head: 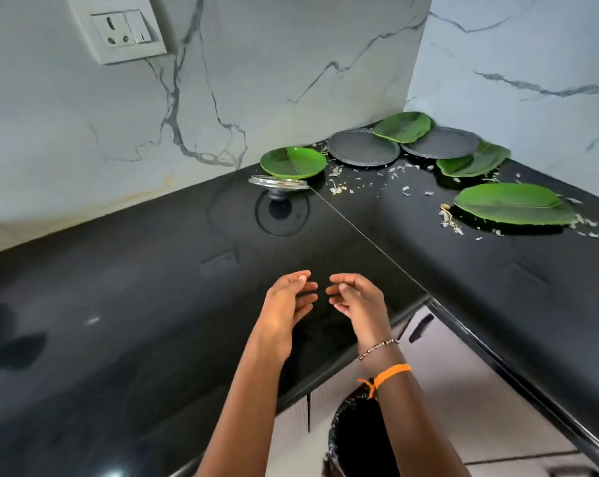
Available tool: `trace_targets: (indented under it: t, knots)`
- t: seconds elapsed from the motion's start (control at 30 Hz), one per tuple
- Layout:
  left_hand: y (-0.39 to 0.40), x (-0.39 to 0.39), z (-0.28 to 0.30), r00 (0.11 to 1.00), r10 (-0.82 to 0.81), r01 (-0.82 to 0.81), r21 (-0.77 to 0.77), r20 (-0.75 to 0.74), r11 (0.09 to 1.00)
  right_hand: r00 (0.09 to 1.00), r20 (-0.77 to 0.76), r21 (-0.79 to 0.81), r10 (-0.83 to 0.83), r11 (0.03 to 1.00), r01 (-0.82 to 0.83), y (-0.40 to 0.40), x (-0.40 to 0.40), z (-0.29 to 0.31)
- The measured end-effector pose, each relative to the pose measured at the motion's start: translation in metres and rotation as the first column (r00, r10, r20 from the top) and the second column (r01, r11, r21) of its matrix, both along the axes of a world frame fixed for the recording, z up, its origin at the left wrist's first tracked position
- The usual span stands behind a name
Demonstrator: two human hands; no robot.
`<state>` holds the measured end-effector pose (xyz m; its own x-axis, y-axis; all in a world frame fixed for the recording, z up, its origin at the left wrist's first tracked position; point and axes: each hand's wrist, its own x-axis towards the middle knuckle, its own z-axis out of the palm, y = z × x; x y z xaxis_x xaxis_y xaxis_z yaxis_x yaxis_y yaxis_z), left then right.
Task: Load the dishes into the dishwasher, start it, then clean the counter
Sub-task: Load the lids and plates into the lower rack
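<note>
Two hands are held out over the black counter, close together and not touching. The left hand has its fingers loosely bent, and nothing is held in it. The right hand is the same, with soft, bent fingers and nothing inside. A bead band and an orange string are worn on the right wrist.

The dishes are found far back in the corner of the counter, well apart from the hands. A round green plate is set by the back wall. Just in front of it, a glass lid is laid upside down on its knob. Two grey plates are placed side by side in the corner. A leaf plate is laid across both of them. Another leaf plate is laid on the edge of the right grey one. A third leaf plate is set alone, nearer to the front. Small white crumbs are spread on the counter around the plates.

A bin lined with a black bag is seen on the floor, under the right arm. A wall plug is fixed on the marble wall.
</note>
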<state>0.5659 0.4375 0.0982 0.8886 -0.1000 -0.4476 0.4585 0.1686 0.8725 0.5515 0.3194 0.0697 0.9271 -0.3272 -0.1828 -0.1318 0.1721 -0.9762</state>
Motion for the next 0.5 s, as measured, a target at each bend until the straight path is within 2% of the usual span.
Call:
trace_targets:
  t: [0.1,0.23,0.4,0.5]
  knots:
    - [-0.002,0.029,-0.009,0.995,0.024,-0.028,-0.038,-0.093,0.999,0.999,-0.042,-0.017,-0.009,1.0,0.009,-0.021,0.025,-0.006]
    - [-0.001,0.079,-0.021,0.968,0.152,-0.179,-0.125,-0.198,0.976,0.991,-0.112,0.006,-0.077,0.997,0.078,-0.05,0.054,-0.019]
    - [-0.006,0.143,-0.017,0.95,0.193,-0.247,-0.213,-0.246,0.945,0.976,-0.189,0.012,-0.107,0.994,0.111,-0.06,0.098,-0.017]
    - [-0.01,0.185,-0.014,0.948,0.202,-0.26,-0.228,-0.247,0.938,0.971,-0.225,-0.001,-0.076,0.997,0.077,-0.057,0.133,-0.015]
